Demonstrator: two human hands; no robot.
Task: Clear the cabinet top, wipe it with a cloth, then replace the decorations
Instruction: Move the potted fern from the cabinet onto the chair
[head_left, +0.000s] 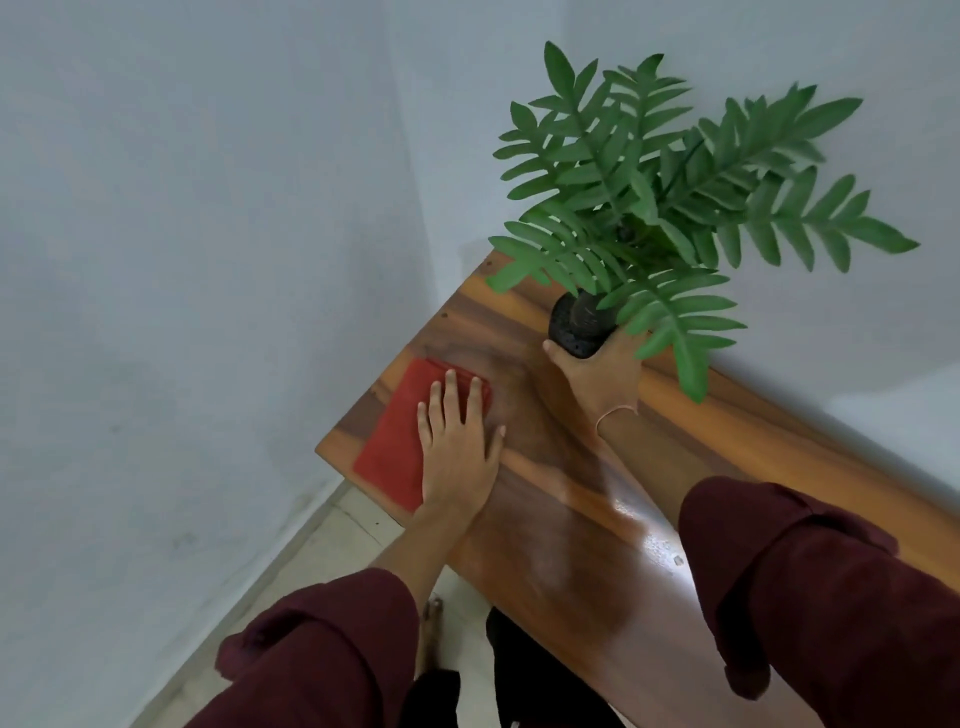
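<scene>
A glossy wooden cabinet top (566, 525) runs from the far left corner toward the lower right. A folded red cloth (395, 431) lies flat near its left end. My left hand (460, 447) presses palm-down on the cloth with fingers spread. A green leafy plant (660, 192) stands in a black pot (574, 325) close to the back wall. My right hand (600, 376) wraps around the lower side of the pot; whether the pot rests on the wood or hangs just above it cannot be told.
Pale blue walls (208, 234) meet in a corner behind the cabinet's left end. Light floor tiles (332, 551) show left of the cabinet, with my bare foot (431, 634) below. The plant's leaves spread wide over the back edge.
</scene>
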